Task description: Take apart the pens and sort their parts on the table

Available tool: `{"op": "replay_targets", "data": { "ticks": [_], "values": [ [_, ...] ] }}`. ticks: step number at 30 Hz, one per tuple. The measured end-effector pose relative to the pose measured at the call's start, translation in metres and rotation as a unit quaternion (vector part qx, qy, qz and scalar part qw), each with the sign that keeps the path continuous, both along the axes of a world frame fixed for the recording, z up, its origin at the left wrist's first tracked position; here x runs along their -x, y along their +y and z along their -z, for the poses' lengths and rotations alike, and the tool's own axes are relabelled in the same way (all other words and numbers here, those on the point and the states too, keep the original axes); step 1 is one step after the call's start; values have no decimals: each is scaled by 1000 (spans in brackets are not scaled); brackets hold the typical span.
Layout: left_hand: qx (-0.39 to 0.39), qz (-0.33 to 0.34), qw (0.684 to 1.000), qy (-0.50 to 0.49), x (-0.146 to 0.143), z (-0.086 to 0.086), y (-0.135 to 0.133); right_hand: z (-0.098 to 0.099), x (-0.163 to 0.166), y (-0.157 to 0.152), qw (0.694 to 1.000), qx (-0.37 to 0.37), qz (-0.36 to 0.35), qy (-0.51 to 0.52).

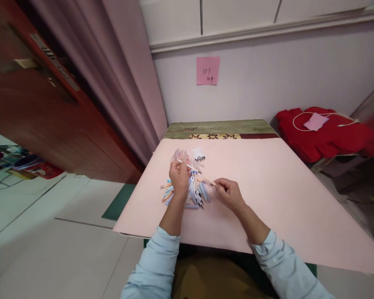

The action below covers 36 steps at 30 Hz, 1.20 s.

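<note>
My left hand (179, 176) is closed in a pinch on a thin white pen refill (193, 168) with a dark tip, which slants down to the right. In my right hand (229, 192), the fingertips grip a slim peach pen part (208, 181) that points left towards the pile. Below and between both hands lies a loose pile of pen parts (193, 195), in blue, white and peach. Beyond my left hand is a group of clear pinkish pen tubes (180, 153), partly hidden by the hand. Beside them, several white refills (198, 153) with black tips lie in a row.
Pink paper covers the table (268, 207). Its far end meets a wall with a pink note (207, 71). A purple curtain (134, 74) and a brown door (65, 116) stand on the left. Red cloth (324, 139) with a white cable lies at the right.
</note>
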<state>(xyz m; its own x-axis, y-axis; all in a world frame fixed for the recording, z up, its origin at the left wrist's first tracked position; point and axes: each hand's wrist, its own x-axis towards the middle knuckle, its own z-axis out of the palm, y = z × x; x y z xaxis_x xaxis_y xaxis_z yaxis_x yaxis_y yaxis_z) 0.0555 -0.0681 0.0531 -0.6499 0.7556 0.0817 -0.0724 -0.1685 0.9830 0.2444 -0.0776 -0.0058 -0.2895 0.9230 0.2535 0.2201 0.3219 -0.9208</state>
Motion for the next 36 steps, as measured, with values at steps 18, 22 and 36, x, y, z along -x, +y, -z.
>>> {"op": "replay_targets", "data": {
  "ticks": [18,22,36],
  "values": [
    [6,20,1000,15,-7,-1,-1,2,1,2,1000,7,21,-2],
    [10,30,999,18,-9,-1,-2,2,1,2,1000,7,24,2],
    [22,55,998,30,-17,7,-2,2,1,1,999,27,16,33]
  ]
}}
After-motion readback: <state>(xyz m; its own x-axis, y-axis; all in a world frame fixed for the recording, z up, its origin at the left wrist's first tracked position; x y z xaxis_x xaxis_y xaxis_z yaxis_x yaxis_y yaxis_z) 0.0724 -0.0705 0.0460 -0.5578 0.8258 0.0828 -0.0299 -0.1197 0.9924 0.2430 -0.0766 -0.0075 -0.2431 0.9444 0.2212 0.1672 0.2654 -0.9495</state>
